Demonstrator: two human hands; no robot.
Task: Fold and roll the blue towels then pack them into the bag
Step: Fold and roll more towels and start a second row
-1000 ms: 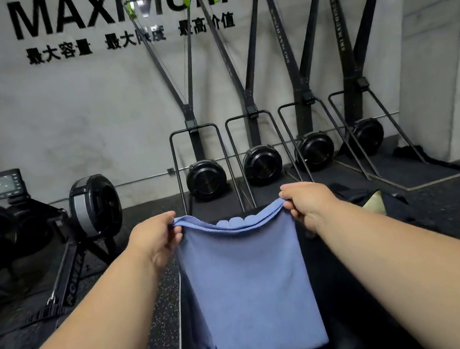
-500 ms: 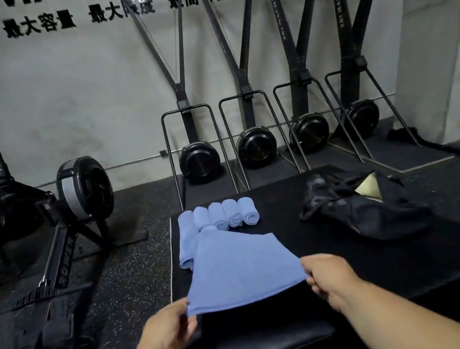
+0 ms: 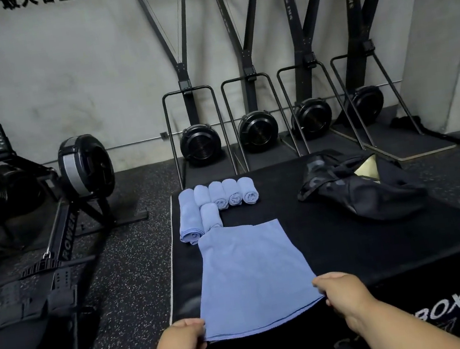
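Gym floor, speckled black rubber, with a black plyo box as the work surface.

Left hand: fingers curled, pinching the near left corner of the flat blue towel.
Right hand: fingers curled, pinching the near right corner of the same towel.
Flat blue towel: folded double, spread on the box top, its near edge held at the box's front edge; its far left corner lies over or against the ends of two rolls, which of the two cannot be told.
Rolled blue towels: six, at the far left corner of the box. Four short rolls side by side in a row, one longer roll at the left, one more short roll in front of the row.
Black bag: slumped on the far right of the box, mouth open with pale lining showing, well apart from the towels.
Rowing machine: on the floor left of the box.
Ski machines: four, ranged along the grey back wall.
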